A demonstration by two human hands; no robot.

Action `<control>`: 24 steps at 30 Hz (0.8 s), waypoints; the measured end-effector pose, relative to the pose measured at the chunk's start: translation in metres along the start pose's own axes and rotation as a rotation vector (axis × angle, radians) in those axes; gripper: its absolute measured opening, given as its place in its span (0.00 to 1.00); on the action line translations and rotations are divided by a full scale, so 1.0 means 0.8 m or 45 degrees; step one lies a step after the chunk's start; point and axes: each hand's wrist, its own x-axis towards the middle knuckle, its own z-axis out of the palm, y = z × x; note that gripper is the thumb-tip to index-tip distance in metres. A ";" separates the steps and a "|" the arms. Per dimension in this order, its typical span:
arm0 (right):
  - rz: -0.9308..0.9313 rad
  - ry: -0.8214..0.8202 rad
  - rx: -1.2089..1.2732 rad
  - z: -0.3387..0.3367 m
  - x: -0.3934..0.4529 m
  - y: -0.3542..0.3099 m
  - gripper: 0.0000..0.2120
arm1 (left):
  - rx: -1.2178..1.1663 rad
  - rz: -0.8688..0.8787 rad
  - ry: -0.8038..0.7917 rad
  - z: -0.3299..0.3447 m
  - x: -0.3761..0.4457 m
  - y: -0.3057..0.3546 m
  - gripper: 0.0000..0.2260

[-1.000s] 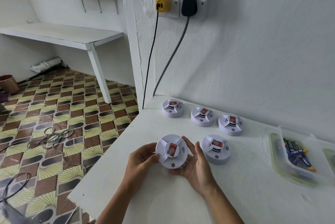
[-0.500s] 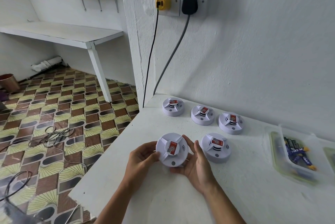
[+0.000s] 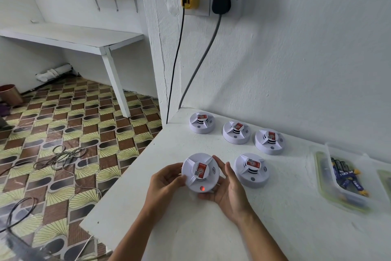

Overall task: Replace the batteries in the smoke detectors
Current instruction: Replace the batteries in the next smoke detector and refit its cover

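Head view: both hands, left [image 3: 167, 178] and right [image 3: 229, 189], curl around a round, smooth white plastic smoke detector [image 3: 200, 173] near the rough white counter's [image 3: 211, 229] left edge. A small red light [image 3: 202, 188] glows on it.

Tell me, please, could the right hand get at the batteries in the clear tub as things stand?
Probably not yet: the right hand grips the held detector. The tub of batteries lies open, unobstructed, to its right.

we can't read the labels on the batteries [image 3: 347, 178] through the cloudy tub [image 3: 323, 186]. a second tub [image 3: 386, 180] is cut off at the right edge, contents unclear.
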 end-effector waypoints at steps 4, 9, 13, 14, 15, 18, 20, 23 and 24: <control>-0.009 -0.012 -0.016 -0.002 0.000 0.001 0.23 | -0.003 -0.007 0.009 0.001 0.001 -0.001 0.15; -0.018 -0.032 -0.043 -0.004 0.000 0.001 0.22 | 0.005 -0.014 0.012 0.001 0.000 -0.003 0.14; -0.022 -0.030 -0.071 -0.003 -0.002 0.001 0.18 | 0.010 -0.014 0.014 0.001 0.000 -0.003 0.14; -0.028 -0.033 -0.095 -0.001 -0.003 0.000 0.17 | 0.010 -0.014 0.014 0.001 0.000 -0.003 0.14; -0.036 -0.044 -0.124 0.001 -0.003 -0.001 0.16 | 0.011 -0.013 0.015 0.001 0.000 -0.003 0.14; -0.095 -0.081 -0.185 0.002 -0.003 -0.001 0.26 | 0.011 -0.015 0.017 0.001 0.000 -0.003 0.14; -0.119 -0.109 -0.196 0.002 -0.002 -0.001 0.28 | 0.007 -0.016 0.016 0.000 0.000 -0.004 0.14; -0.110 -0.089 -0.178 0.002 -0.004 -0.002 0.18 | 0.018 -0.013 0.011 0.000 0.001 -0.004 0.15; -0.097 -0.073 -0.159 0.000 -0.003 -0.001 0.17 | 0.016 -0.015 0.012 0.001 0.002 -0.004 0.15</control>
